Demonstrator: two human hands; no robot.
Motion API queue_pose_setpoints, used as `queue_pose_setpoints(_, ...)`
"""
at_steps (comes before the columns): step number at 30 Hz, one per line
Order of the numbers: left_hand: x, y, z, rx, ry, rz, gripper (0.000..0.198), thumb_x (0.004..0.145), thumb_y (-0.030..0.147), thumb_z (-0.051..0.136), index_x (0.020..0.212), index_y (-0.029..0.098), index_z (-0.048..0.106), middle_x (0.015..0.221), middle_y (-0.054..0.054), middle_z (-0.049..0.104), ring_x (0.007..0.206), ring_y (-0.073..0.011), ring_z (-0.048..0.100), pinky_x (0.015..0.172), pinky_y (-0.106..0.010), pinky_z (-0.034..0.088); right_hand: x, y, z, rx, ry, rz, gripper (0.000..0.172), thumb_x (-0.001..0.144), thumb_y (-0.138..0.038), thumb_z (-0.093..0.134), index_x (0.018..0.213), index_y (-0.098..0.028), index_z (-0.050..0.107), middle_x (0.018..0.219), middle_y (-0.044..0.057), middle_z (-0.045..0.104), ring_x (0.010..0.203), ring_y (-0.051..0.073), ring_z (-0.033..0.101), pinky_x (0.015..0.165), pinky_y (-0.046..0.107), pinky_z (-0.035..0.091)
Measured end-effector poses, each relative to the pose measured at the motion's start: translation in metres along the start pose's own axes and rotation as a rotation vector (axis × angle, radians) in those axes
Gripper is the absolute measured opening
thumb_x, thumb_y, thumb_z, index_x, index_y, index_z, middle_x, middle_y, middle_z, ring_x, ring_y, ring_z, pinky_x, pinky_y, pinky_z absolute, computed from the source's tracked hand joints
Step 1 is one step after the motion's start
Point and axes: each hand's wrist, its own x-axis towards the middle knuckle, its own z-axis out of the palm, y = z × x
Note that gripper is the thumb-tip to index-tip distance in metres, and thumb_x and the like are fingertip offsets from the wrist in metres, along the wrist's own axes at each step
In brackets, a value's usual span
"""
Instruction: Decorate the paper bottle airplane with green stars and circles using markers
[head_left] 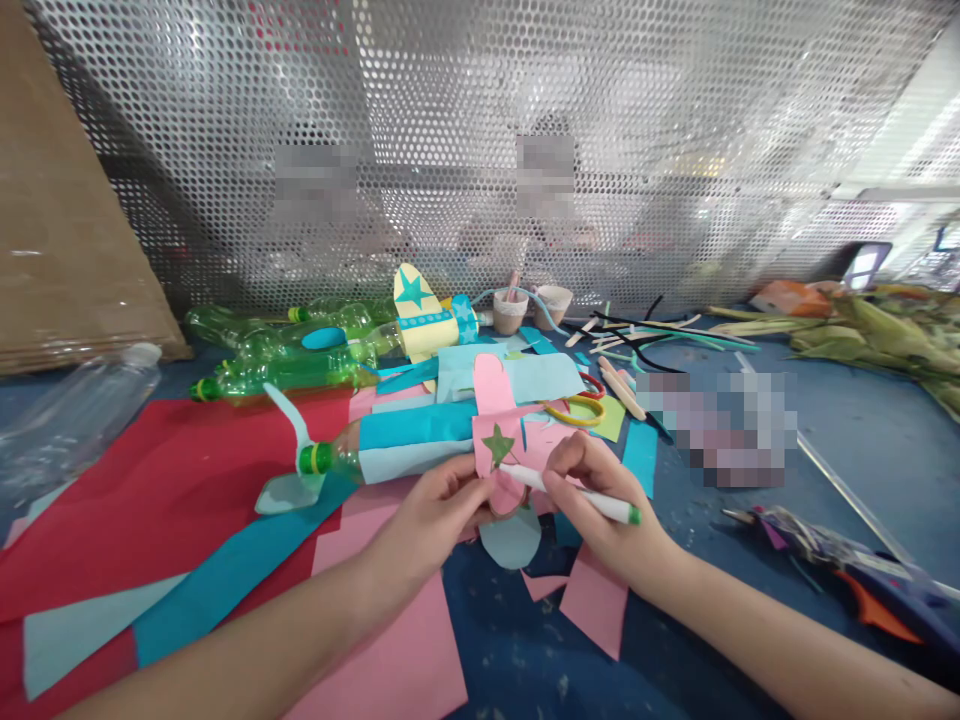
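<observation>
A plane made from a green plastic bottle (341,458) lies on the table, wrapped in blue paper with a pink paper wing (496,420) across it. A green star (498,444) is stuck on the wing. My left hand (424,525) pinches the near end of the pink wing. My right hand (600,500) holds a white pen with a green cap (577,494), its tip touching the wing just below the star. A pale blue propeller (289,470) sits on the bottle's neck.
Red (150,500), pink (397,660) and blue (225,580) paper sheets cover the blue table. Behind lie green bottles (285,365), a second bottle plane with a yellow wing (420,315), two paper cups (529,305), yellow-handled scissors (577,408), sticks and a glue gun (847,570). A perforated metal screen stands at the back.
</observation>
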Motion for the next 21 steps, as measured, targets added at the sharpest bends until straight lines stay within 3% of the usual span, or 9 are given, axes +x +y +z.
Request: queue_pose_setpoints(21, 0.0026, -0.0040, -0.0014, 0.012, -0.030, 0.019, 0.014, 0.074, 0.030, 0.067, 0.083, 0.021, 0.073, 0.076, 0.001, 0.071, 0.081, -0.0160, 0.066, 0.075, -0.024, 0.050, 0.0002, 0.0011, 0.0000, -0.023, -0.008, -0.030, 0.020, 0.089, -0.019, 0.054, 0.072, -0.023, 0.045, 0.061, -0.005, 0.052, 0.052, 0.011, 0.050, 0.049, 0.024, 0.040)
